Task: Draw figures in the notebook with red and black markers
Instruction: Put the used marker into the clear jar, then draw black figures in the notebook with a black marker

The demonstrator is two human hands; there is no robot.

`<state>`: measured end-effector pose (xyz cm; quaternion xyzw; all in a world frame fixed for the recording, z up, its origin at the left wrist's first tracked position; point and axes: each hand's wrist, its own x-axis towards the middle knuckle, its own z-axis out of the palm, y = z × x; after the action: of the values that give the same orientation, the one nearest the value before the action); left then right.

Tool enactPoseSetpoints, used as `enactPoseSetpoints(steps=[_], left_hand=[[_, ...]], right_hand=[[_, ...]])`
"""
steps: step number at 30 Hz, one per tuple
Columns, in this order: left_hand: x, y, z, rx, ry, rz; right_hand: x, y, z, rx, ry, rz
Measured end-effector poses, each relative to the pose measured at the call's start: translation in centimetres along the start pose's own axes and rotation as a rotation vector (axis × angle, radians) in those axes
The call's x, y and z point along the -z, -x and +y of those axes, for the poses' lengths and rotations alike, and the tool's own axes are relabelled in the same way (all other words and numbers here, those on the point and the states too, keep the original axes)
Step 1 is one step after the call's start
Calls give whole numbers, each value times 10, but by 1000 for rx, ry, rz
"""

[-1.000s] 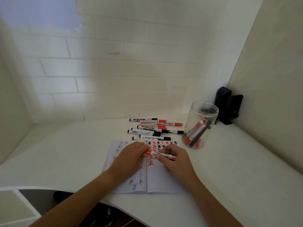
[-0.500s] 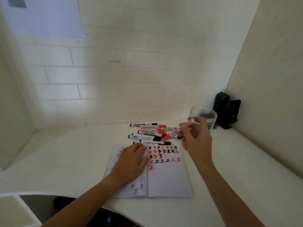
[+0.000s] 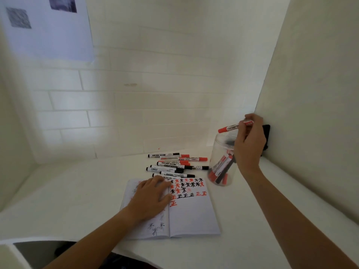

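Observation:
An open notebook (image 3: 191,216) lies on the white table, its right page carrying rows of red and black star figures and characters. My left hand (image 3: 150,199) rests flat on the left page with straight fingers. My right hand (image 3: 249,144) is raised above the clear plastic jar (image 3: 218,152) and pinches a capped red marker (image 3: 228,128), held nearly level over the jar's mouth. The jar holds several red and black markers.
Several loose red and black markers (image 3: 175,166) lie in a cluster behind the notebook. A black object (image 3: 266,133) stands in the corner behind my right hand. Walls close in at the back and right; a paper sheet (image 3: 48,28) hangs upper left.
Both hands held the red marker over the notebook; then my right hand carried it up and right, to above the jar. My left hand stayed on the left page.

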<state>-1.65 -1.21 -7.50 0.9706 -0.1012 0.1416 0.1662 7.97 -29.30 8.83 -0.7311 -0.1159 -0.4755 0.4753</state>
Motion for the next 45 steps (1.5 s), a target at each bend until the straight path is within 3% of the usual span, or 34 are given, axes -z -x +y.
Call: enactPoseSetpoints(steps=[3, 7, 9, 14, 18, 19, 21, 24, 26, 32, 39, 41, 45], left_hand=[[3, -1, -2, -7, -13, -32], [1, 2, -1, -17, -15, 13], [0, 3, -1, -18, -6, 26], [-1, 4, -2, -9, -9, 18], [-4, 4, -3, -6, -7, 23], [-4, 4, -4, -7, -4, 26], [-5, 3, -5, -5, -1, 25], [-6, 3, -4, -3, 4, 43], [-5, 3, -3, -6, 20, 62], [-6, 4, -4, -16, 62, 125], [-6, 3, -4, -19, 105, 168], [-6, 3, -3, -17, 107, 164], [-6, 3, -4, -1, 125, 156]], right_hand=[[-1, -2, 3, -6, 172, -60], [-11, -1, 8, -142, 630, -612], [-16, 3, 13, -131, 791, -741], [-21, 9, 18, -53, 767, -649], [-23, 29, 1, 306, 616, -316], [-28, 38, -6, 371, 545, -319], [-43, 57, -17, 364, 387, -516], [-76, 90, -14, 227, 344, -903], [-94, 110, -6, 156, 358, -998], [-124, 127, 4, 87, 391, -1098], [-138, 117, -9, 282, 670, -1272], [-136, 117, -7, 301, 657, -1250], [-120, 122, -4, 207, 436, -1005]])
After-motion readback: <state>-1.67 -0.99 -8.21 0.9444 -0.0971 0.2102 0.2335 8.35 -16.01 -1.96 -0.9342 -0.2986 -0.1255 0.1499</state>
